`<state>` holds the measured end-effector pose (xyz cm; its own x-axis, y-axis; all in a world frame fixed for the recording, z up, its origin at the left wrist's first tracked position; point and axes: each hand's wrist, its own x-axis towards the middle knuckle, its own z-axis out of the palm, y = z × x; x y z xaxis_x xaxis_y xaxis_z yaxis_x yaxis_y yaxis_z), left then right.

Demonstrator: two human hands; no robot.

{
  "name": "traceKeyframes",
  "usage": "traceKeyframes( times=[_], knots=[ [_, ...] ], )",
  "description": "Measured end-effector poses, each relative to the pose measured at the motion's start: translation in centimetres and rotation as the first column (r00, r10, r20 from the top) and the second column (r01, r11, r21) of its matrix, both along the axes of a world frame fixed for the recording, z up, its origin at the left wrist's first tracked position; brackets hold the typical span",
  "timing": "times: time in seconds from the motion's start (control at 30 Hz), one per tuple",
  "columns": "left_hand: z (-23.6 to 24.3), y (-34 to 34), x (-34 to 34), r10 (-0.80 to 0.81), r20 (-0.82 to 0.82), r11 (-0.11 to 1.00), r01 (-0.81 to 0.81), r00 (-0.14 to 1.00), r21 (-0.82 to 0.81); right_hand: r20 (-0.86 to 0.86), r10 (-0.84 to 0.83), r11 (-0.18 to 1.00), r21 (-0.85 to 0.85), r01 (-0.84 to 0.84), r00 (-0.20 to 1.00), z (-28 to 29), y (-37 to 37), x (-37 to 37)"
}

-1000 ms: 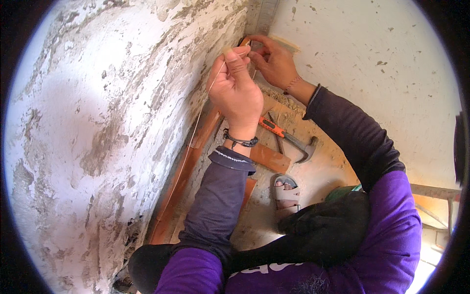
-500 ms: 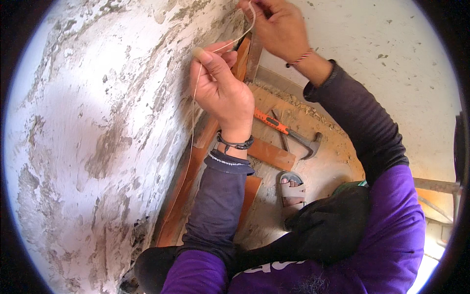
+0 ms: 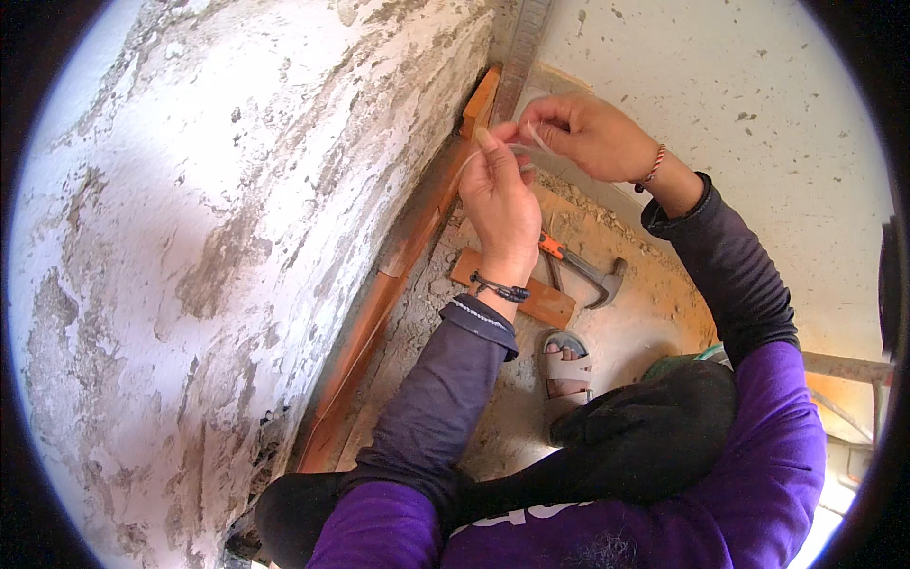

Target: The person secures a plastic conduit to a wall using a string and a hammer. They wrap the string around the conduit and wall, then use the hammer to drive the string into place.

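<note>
Head view: the left hand (image 3: 502,204) pinches a thin white string (image 3: 537,138), thumb and forefinger closed on it, and the right hand (image 3: 604,137) has its fingertips together on the same string just beside. The string is in the air between the hands, near the upper end of the wooden strip (image 3: 370,313) at the wall's foot. It should handle as nearly weightless, limp and soft, bending anywhere and easily tangled; a fingertip pinch close to the bend looks the best hold, since pushing it would only buckle it. It looks pale, slim and smooth, curving between the fingers; whether it is knotted cannot be told. Outward, a wooden block (image 3: 481,100) sits at the strip's upper end, by the plastered wall (image 3: 190,237). On the floor (image 3: 654,284) lie a claw hammer (image 3: 583,268) and a short board (image 3: 545,302).
</note>
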<state>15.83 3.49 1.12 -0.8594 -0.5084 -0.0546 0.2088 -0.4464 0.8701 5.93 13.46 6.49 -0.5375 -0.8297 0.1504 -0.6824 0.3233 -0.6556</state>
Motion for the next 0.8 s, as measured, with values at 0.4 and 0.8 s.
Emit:
traceKeyframes(
  times=[0.4,0.8],
  knots=[
    [-5.6,-1.8,0.2,0.041,0.434,0.803,-0.288,0.9,0.521,-0.075,-0.071,0.954,0.287,0.089,0.995,-0.1,5.5,-2.2],
    [-1.5,-3.0,-2.2,0.017,-0.118,0.683,-0.098,0.993,-0.724,-0.322,0.278,0.955,0.189,-0.227,0.905,0.4,-0.3,-0.7]
  ],
)
